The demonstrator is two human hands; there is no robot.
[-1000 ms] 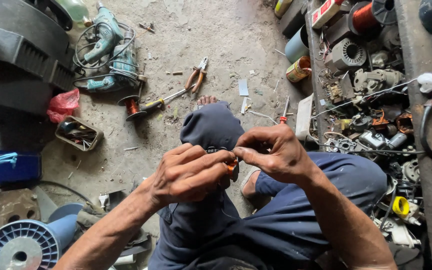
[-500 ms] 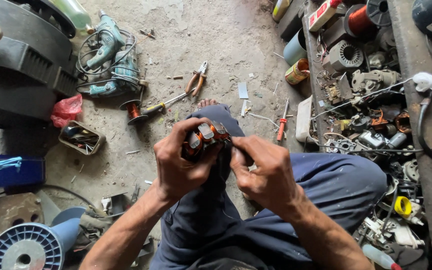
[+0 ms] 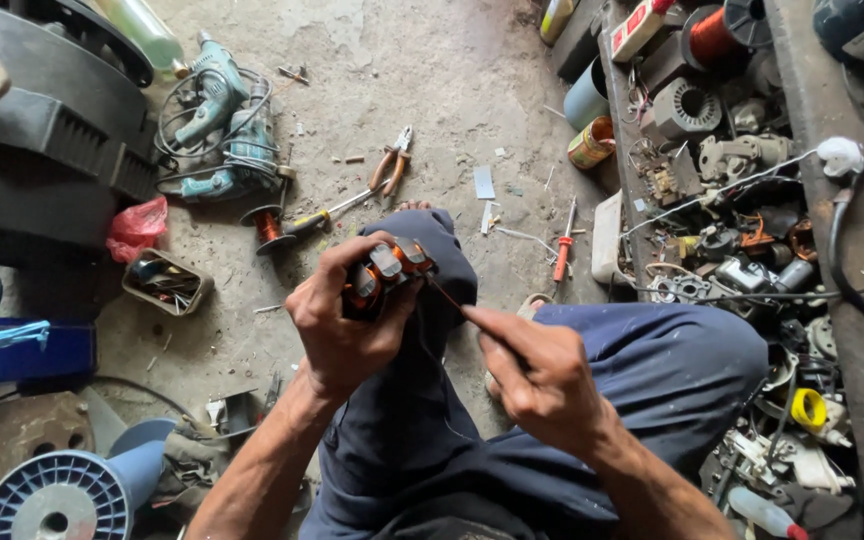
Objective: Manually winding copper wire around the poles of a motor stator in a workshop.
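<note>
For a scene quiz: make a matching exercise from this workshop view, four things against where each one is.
Things:
1. copper-wound coil
2. pliers
3. power drill
4. blue spool

Places:
A. bottom left corner of the view
B. gripped in the left hand
C. upper left floor, amid tangled cord
D. on the floor just beyond the knee

Pairs: 1-B, 2-D, 3-C, 4-A

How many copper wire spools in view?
2 clearly. A small copper-wound spool lies on the concrete floor beside the teal power drills; a larger copper-wound spool sits top right among the parts clutter. More may be hidden there.
</note>
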